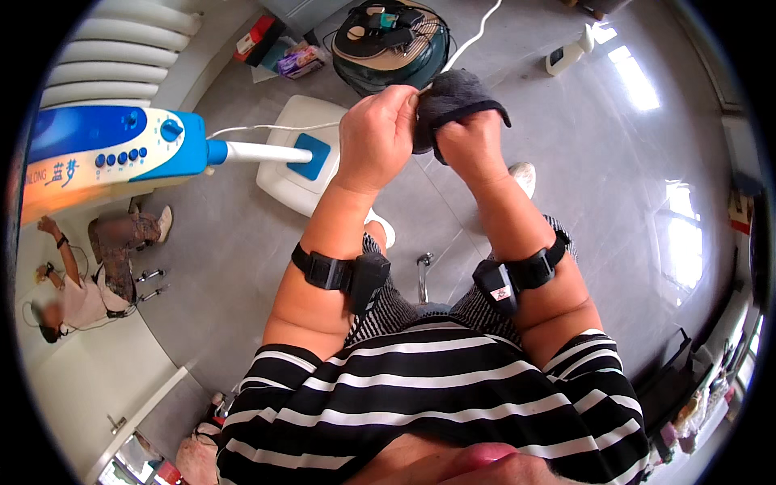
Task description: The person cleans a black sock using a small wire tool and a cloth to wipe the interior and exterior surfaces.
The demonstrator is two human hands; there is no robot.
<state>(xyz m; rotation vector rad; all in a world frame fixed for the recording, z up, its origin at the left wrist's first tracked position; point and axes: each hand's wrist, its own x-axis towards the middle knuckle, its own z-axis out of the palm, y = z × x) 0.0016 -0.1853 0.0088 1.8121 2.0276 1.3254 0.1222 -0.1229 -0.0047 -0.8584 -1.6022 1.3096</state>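
Observation:
My left hand [380, 134] pinches a thin white power cord [474, 37] between thumb and fingers, just left of a dark grey cloth [456, 96]. The cloth is bunched in my right hand [474, 144], which has its fingers curled and partly hidden under the fabric. Both hands are close together in front of me, above the floor. From the cloth the cord runs up and away to the right. Another stretch of white cord [260, 127] leads from a standing electric fan [176, 142] and passes behind my left hand.
The fan's white base [285, 182] stands left of my hands. Beyond is a dark green round container [364, 73] topped with cables and devices. A spray bottle [565, 57] stands at the upper right. A radiator [115, 54] and another person [85, 303] are to the left.

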